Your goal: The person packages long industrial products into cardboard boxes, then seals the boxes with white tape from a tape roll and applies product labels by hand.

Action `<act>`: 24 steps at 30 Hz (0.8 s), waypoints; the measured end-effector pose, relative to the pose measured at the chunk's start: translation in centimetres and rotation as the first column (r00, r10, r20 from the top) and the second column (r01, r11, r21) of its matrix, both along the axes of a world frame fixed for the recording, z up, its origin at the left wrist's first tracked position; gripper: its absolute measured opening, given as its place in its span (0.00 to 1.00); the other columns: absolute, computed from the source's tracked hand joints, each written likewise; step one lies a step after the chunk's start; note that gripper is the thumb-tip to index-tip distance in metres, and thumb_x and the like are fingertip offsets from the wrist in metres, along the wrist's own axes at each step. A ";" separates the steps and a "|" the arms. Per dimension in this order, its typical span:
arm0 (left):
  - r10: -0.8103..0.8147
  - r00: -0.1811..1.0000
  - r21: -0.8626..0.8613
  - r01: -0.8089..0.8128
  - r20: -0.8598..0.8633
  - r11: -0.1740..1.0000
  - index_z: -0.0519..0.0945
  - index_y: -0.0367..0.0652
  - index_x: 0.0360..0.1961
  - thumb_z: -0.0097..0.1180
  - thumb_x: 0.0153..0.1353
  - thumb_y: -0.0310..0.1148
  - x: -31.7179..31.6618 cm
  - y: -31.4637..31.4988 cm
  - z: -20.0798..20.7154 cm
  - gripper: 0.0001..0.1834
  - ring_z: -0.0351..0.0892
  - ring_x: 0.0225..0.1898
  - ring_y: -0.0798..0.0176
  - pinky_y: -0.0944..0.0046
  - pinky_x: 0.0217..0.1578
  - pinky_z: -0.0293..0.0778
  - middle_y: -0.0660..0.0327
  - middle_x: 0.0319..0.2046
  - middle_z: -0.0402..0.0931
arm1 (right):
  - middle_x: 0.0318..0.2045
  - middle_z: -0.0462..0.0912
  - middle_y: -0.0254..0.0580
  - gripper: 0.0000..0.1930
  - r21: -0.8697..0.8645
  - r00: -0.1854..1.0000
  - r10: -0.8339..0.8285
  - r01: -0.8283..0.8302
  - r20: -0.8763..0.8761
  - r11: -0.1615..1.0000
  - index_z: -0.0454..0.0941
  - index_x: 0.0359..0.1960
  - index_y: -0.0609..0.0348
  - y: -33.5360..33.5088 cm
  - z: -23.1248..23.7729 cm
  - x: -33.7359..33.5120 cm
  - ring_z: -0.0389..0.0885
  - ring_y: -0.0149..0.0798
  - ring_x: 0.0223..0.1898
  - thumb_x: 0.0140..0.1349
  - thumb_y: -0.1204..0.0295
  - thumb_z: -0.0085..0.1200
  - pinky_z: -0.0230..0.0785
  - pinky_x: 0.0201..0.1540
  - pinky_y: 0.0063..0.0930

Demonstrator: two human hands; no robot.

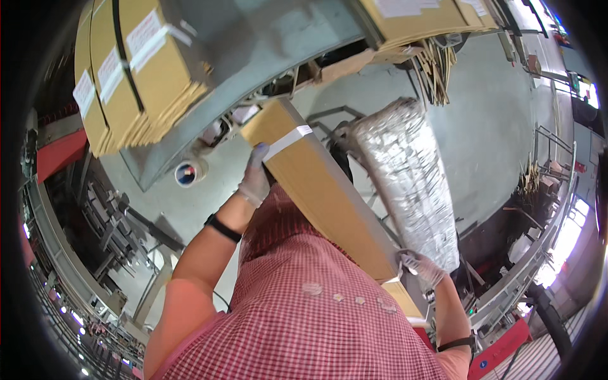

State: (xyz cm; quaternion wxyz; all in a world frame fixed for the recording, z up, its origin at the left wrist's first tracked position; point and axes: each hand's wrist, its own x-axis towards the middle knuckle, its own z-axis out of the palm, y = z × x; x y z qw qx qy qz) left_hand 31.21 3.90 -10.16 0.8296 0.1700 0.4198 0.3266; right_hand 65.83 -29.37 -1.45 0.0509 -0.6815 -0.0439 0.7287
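Slanting across my front is a long, narrow cardboard box (329, 209), with a brown face, a greyish side and a white band of tape near its far end. My left hand (255, 180), in a pale thin glove, grips its left edge near that band. At the near right end my right hand (425, 267), gloved too, has its fingers closed over the box's edge. Just beyond the box's right side lies a long padded surface wrapped in shiny silver film (411, 177).
A grey table (272, 44) spans the far side. On it stand strapped cardboard stacks (136, 69) at left and more cardboard (430, 22) at right. A small white bucket (190, 172) sits on the floor at left. Thin strips (437, 69) hang by the table.
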 end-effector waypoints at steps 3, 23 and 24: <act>-0.094 0.990 -0.335 0.054 -0.105 0.941 0.70 0.42 0.59 0.57 0.54 0.62 -1.2 -5.3 -9.6 0.40 0.75 0.53 0.60 0.60 0.56 0.67 0.59 0.51 0.76 | 0.42 0.75 0.29 0.33 -0.111 0.993 -0.014 0.001 -0.119 0.994 0.70 0.58 0.61 -2.1 2.3 -3.3 0.70 0.25 0.44 0.60 0.48 0.58 0.65 0.46 0.22; -0.277 0.921 -0.869 0.359 0.272 0.341 0.73 0.45 0.58 0.65 0.50 0.59 7.0 -26.9 1.9 0.40 0.76 0.51 0.59 0.57 0.51 0.71 0.56 0.51 0.77 | 0.50 0.79 0.43 0.28 -0.084 0.957 0.198 -0.220 -0.213 0.972 0.71 0.57 0.67 8.5 -5.6 -7.8 0.77 0.33 0.51 0.66 0.55 0.50 0.68 0.55 0.27; -0.360 0.919 -0.829 0.323 0.159 0.457 0.72 0.43 0.58 0.66 0.50 0.58 7.5 -28.6 2.2 0.40 0.77 0.50 0.59 0.57 0.50 0.73 0.56 0.51 0.77 | 0.50 0.79 0.44 0.27 -0.241 0.979 -0.037 -0.013 -0.202 0.970 0.71 0.57 0.67 8.3 -4.6 -8.0 0.77 0.34 0.51 0.66 0.56 0.50 0.68 0.55 0.27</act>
